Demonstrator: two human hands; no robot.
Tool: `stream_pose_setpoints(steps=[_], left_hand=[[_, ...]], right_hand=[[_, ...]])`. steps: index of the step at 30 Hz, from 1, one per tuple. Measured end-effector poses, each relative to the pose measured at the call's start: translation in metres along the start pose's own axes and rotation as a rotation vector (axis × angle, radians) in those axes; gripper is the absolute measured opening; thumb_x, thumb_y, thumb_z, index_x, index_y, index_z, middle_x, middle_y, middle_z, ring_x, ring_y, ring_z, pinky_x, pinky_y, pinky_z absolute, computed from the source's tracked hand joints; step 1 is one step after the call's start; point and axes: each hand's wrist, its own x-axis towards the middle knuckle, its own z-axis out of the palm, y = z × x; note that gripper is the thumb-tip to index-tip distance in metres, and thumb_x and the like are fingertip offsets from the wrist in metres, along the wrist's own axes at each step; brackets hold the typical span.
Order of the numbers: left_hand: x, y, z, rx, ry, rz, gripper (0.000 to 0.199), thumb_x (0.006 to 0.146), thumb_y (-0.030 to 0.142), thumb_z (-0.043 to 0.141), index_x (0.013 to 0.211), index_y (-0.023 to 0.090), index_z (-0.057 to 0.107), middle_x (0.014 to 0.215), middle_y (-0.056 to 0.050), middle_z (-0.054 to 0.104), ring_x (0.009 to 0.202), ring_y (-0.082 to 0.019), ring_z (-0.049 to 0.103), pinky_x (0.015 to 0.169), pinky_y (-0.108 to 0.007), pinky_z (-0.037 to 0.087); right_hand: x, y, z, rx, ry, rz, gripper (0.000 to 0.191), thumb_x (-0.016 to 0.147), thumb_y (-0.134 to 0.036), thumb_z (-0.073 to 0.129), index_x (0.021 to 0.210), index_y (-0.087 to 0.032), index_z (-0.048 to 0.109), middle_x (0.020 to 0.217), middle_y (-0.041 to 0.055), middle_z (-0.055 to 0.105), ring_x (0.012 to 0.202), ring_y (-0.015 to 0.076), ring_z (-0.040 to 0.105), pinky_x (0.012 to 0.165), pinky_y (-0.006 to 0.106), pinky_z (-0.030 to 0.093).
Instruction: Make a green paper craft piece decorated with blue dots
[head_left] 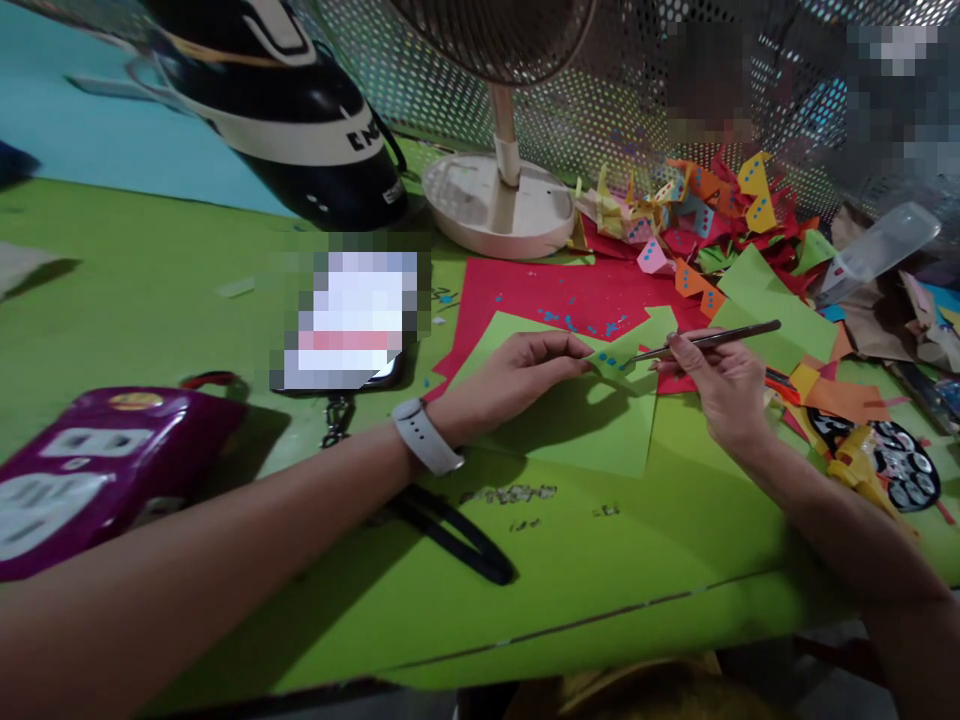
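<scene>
The right grip (720,385) is clenched around slim tweezers (731,335), whose long axis runs sideways, the tip pointing left and slightly down. At this tip is the small green paper piece (609,361) with blue dots; whether they touch, I cannot tell. The left grip (517,375), nearer to the piece, pinches its left end. Beneath lies a green sheet (577,430), partly over a red sheet (517,285).

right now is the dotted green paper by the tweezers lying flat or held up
Held up: the left hand pinches the dotted green paper above the larger green sheet, which is shadowed.
</scene>
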Motion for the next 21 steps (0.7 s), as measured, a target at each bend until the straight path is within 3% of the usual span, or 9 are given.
stream_pose_setpoints(steps=[13, 21], left_hand=[[-0.0008, 0.002, -0.0002, 0.041, -0.007, -0.022, 0.029, 0.071, 0.046, 0.066, 0.084, 0.021, 0.07, 0.081, -0.002, 0.07, 0.075, -0.017, 0.061, 0.069, -0.029, 0.047], [-0.0005, 0.0006, -0.0001, 0.033, 0.009, 0.003, 0.029, 0.07, 0.046, 0.067, 0.082, 0.021, 0.07, 0.08, -0.001, 0.07, 0.075, -0.017, 0.06, 0.07, -0.029, 0.047]], right_hand=[[-0.0043, -0.0027, 0.0021, -0.018, 0.0, 0.018, 0.024, 0.073, -0.041, 0.08, 0.079, -0.02, 0.068, 0.067, -0.0016, 0.072, 0.061, 0.0146, 0.073, 0.049, 0.021, 0.057], [-0.005, -0.0027, -0.0007, -0.081, -0.001, -0.029, 0.022, 0.075, -0.04, 0.078, 0.08, -0.02, 0.07, 0.07, -0.0012, 0.073, 0.063, 0.0139, 0.073, 0.058, 0.023, 0.06]])
